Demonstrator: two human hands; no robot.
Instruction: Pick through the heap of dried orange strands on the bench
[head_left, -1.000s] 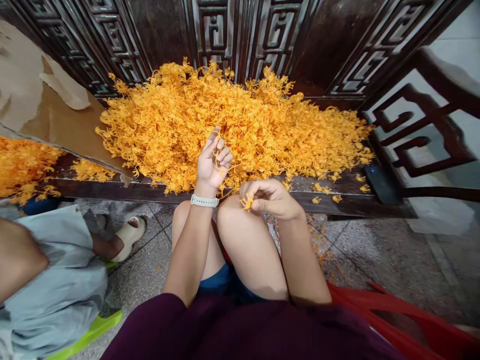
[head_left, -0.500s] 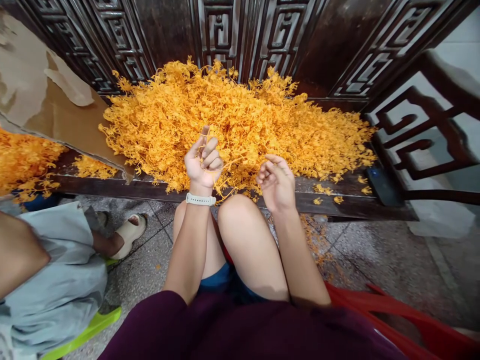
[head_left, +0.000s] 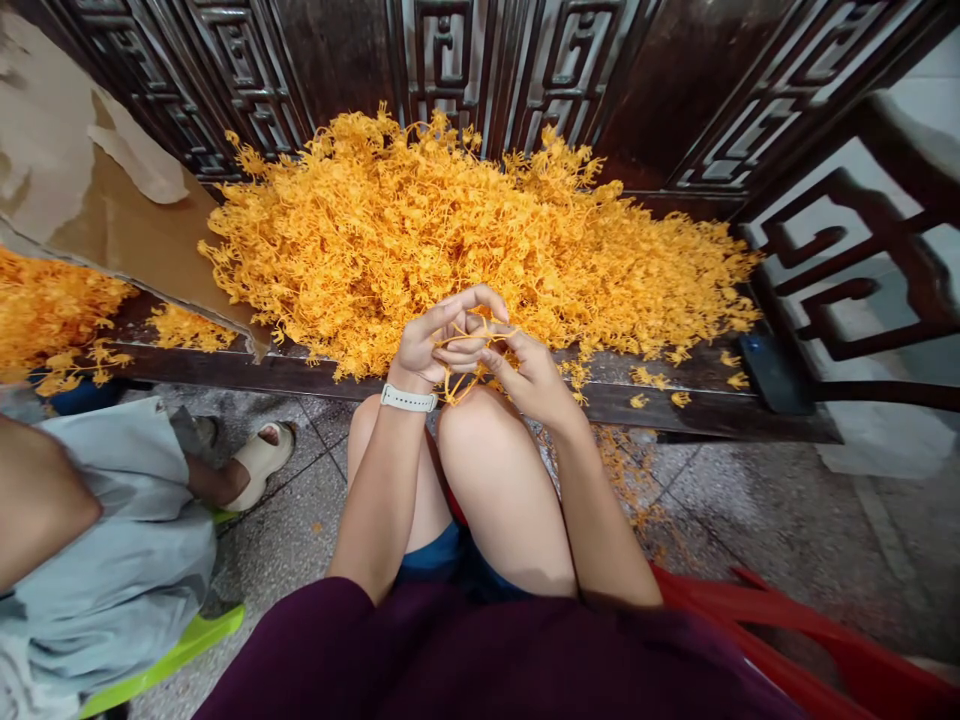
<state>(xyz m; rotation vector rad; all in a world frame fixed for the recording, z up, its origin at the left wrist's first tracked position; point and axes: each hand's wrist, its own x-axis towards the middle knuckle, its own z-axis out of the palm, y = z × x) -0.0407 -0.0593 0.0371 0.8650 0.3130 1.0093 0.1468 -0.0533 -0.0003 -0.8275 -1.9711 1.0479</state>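
Close together above my knees, my left hand point(head_left: 435, 345) and my right hand point(head_left: 534, 375) are both closed on a thin orange plastic sprig point(head_left: 454, 390). Its strands run between the fingers and hang below my left hand. A pale watch band circles my left wrist. Just beyond the hands lies a large heap of similar orange plastic sprigs point(head_left: 450, 220), with thin stems and small flower-like ends. The exact grip of the fingertips is partly hidden where the hands overlap.
The heap lies on a dark wooden bench point(head_left: 750, 415) with a carved back. A cardboard sheet point(head_left: 142, 230) separates it from another orange pile point(head_left: 56, 310). A dark phone-like object point(head_left: 772, 372) rests at right. Another person's leg and sandal point(head_left: 262, 460) are at left.
My hands were apart, with the left hand raised and its fingers spread around a strand. They have come together, both gripping the orange sprig, and the left hand has lowered slightly.
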